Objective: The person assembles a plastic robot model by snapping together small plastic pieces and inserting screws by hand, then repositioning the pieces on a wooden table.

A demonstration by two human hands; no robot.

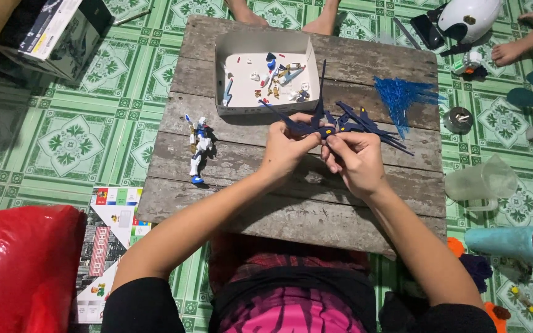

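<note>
Meanwhile both hands, the left hand (pixel 285 148) and right hand (pixel 354 159), pinched a dark blue winged model part (pixel 340 123) above the wooden table (pixel 291 203), between a white parts box (pixel 266 74), a small robot figure (pixel 199 148) and a blue plastic sprue (pixel 402 95).

both hands over wooden table (pixel 242 203). left hand (pixel 286 148) and right hand (pixel 356 161) pinch dark blue wing piece (pixel 340 123) between them. robot figure (pixel 199 148) lies left of hands, apart. white box (pixel 266 77) with small parts behind. blue plastic spikes (pixel 402 95) to the right.
</note>
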